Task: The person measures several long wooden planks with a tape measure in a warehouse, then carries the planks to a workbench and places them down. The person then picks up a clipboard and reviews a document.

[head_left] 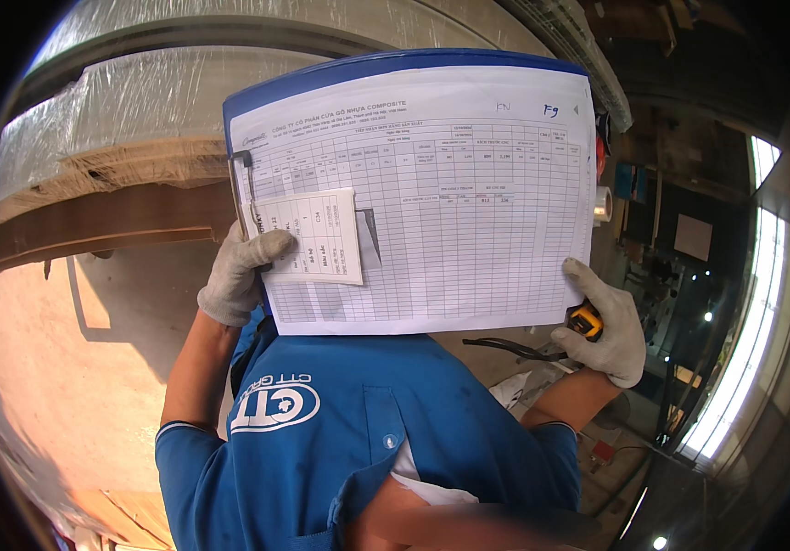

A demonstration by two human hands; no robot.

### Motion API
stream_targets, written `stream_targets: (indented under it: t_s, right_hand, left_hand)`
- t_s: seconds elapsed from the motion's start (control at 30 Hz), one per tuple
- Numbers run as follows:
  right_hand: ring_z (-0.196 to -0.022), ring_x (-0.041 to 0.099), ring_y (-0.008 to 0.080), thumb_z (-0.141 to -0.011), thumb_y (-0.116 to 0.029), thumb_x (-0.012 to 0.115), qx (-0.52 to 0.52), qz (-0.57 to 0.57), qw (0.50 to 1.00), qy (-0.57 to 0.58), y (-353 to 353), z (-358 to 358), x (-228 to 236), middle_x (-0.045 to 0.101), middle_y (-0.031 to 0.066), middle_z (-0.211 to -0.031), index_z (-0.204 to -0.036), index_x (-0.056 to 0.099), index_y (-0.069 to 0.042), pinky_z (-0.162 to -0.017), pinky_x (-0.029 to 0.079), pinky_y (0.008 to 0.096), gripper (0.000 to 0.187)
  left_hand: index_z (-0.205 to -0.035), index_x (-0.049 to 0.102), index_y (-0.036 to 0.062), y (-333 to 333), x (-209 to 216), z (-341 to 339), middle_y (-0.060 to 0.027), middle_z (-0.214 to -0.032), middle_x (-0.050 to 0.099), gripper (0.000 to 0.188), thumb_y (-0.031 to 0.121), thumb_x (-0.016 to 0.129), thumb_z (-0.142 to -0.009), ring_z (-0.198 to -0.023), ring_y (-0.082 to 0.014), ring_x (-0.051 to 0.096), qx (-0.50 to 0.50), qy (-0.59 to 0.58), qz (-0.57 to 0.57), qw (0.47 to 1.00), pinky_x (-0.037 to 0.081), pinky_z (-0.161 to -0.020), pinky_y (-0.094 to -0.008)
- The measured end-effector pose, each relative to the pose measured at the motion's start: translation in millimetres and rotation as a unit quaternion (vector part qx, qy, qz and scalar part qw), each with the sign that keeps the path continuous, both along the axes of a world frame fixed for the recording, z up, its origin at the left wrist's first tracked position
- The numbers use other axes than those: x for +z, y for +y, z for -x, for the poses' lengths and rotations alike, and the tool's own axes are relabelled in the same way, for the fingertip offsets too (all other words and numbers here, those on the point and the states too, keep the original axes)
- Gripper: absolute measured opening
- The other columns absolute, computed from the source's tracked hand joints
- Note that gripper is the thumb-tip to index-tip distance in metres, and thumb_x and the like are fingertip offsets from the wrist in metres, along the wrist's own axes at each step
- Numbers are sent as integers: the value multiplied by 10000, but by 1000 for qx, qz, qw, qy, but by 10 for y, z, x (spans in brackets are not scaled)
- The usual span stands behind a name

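Note:
A blue clipboard (349, 66) is held up in front of my chest, with a printed table sheet (468, 266) on it. My left hand (240, 271), in a grey work glove, grips the board's left edge by its metal clip (240, 188). Its thumb presses on a small white printed card (326, 243) that lies over the sheet. My gloved right hand (617, 331) is at the lower right corner, its fingertips against the paper's edge. A yellow and black tape measure (585, 320) with a dark strap (505, 346) is held in that hand.
Behind the board, wrapped panels (156, 101) are stacked along the upper left. Pale floor (73, 386) spreads at the left. A clear tape roll (603, 204) shows past the board's right edge. Dark shelving or equipment, partly unclear, stands to the right beside a bright strip (734, 367).

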State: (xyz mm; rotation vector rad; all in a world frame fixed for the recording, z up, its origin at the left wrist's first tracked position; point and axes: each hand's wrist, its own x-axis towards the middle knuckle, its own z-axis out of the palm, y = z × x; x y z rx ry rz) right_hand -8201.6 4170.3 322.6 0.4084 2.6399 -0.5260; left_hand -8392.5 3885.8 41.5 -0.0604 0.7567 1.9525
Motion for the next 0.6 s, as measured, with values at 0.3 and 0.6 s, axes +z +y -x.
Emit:
stream_targets:
  t_s: [0.3,0.6]
  right_hand:
    - [-859,698,359,-670,-317,788,-12,-8,1000,22,-6,43,-31,682,228,-1016,-1340,568,-69,-781,534,360,748]
    - [-879,701,361,-677,-301,788,-24,4,1000,18,-4,136,-42,684,226,-1017,-1344,567,-77,-785,537,363,738]
  left_hand:
    - [-1313,518,-43,-23,-66,11,-164,-1184,646,737,254,833,-716,-1062,-237,640,5,3,3,1000,520,-928,-346]
    - [-1320,508,-45,-17,-38,67,-166,-1186,645,773,271,845,-699,-1064,-240,639,8,6,17,1000,517,-932,-345]
